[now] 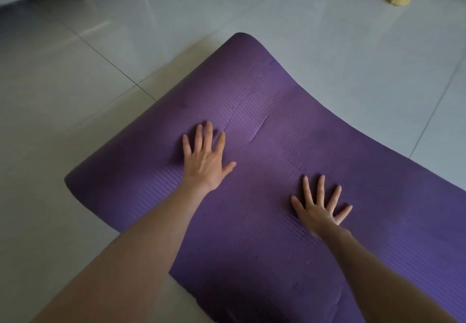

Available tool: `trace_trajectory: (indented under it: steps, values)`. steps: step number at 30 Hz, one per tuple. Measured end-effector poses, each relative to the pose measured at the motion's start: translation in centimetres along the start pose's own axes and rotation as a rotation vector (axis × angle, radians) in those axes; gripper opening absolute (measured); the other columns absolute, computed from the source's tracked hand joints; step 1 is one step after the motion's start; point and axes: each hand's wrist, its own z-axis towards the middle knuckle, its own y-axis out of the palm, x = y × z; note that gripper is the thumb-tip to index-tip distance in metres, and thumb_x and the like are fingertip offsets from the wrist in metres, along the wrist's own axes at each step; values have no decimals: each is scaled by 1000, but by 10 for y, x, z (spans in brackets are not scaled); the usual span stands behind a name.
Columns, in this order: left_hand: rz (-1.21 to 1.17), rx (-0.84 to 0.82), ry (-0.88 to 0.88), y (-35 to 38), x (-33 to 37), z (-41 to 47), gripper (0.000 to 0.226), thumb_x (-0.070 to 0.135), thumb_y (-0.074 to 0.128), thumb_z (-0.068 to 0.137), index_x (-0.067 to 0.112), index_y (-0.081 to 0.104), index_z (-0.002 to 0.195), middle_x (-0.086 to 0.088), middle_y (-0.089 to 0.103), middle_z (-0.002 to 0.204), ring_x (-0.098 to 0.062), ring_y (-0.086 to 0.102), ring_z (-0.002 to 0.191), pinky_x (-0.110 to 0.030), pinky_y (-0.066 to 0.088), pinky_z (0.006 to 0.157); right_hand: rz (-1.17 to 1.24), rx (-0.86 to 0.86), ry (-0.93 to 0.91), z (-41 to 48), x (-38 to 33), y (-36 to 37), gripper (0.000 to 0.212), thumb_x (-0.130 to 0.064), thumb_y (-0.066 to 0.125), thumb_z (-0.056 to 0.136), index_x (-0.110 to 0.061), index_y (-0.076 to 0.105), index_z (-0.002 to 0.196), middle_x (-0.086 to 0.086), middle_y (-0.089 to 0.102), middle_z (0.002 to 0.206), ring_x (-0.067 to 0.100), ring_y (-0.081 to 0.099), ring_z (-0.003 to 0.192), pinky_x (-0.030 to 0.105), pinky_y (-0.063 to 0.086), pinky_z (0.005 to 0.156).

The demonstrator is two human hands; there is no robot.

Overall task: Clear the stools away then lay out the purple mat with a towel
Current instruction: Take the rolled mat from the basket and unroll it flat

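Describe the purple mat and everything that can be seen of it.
The purple ribbed foam mat lies unrolled on the grey tiled floor, running diagonally across the view. Its surface shows fine ridges and some creases near the middle. The far end curls slightly upward. The left hand and right hand press flat on it, fingers spread. No towel shows.

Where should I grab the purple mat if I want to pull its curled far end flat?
Probably take the purple mat at its far curled edge, near the raised corner, coming from beyond that end with fingers under the lip and thumb on top. That edge curls up off the tiled floor, leaving a lip for a grip. The left hand and right hand lie flat, fingers spread, on the middle.
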Motion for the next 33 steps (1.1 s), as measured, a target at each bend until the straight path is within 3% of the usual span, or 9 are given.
trace_trajectory:
  steps: [2,5,9,13,16,22,27,30,33]
  values:
    - [-28,-5,-54,-12,-11,15,86,65,38,87,19,5,152,-14,-8,159,-32,-7,146,-60,0,112,-3,2,7,-4,-1,-2,62,-72,8,85,-61,-47,111,-14,-41,149,34,-38,136,68,-16,103]
    - [-58,-10,-131,-23,-26,29,87,65,39,88,18,2,152,-15,-10,159,-32,-9,146,-60,-2,112,-22,8,-10,-9,-19,-11,70,-68,13,88,-50,-35,134,-7,-36,153,39,-34,137,72,-10,105]
    - [-83,50,-205,-27,-43,45,91,68,38,85,20,-1,152,-18,-7,159,-35,-7,146,-59,0,113,9,18,-249,11,-99,-26,82,-74,23,85,-43,-29,140,-5,-34,154,43,-31,138,68,-12,105]
    - [-174,-2,-404,-35,-73,67,117,88,38,66,20,-7,151,-25,0,157,-43,-1,144,-63,0,110,-37,24,-411,47,-180,-51,99,-81,34,76,-39,-23,145,-5,-33,154,44,-28,139,72,-7,103]
    - [-174,-105,-471,-36,-90,72,129,90,47,57,19,-4,151,-28,16,153,-44,15,140,-67,3,107,-52,-18,-406,62,-188,-48,104,-81,40,73,-39,-22,146,-4,-31,155,43,-25,140,73,-3,103]
    - [-13,15,-438,-41,-60,61,108,70,63,67,9,21,145,-24,45,128,-37,43,116,-52,31,97,-106,-34,-447,63,-169,-34,105,-81,41,73,-38,-20,147,-3,-27,157,42,-23,141,69,-6,106]
    - [117,118,-425,-57,-29,40,88,58,62,78,9,28,143,-16,53,118,-29,50,105,-45,37,91,172,-17,-571,68,-203,-68,115,-64,62,75,-39,-26,144,-6,-27,157,42,-12,144,69,13,107]
    - [274,293,-290,-71,-17,34,72,42,69,76,11,45,136,-9,61,100,-24,58,89,-40,45,83,334,-47,-620,66,-212,-85,124,-48,74,74,-29,-26,145,-3,-25,158,38,-13,145,62,8,112]
    - [295,421,-140,-61,3,31,57,21,48,81,8,46,136,-14,62,101,-27,59,91,-43,46,85,366,-69,-650,71,-204,-86,126,-48,75,72,-21,-23,147,0,-23,158,31,-15,146,51,4,116]
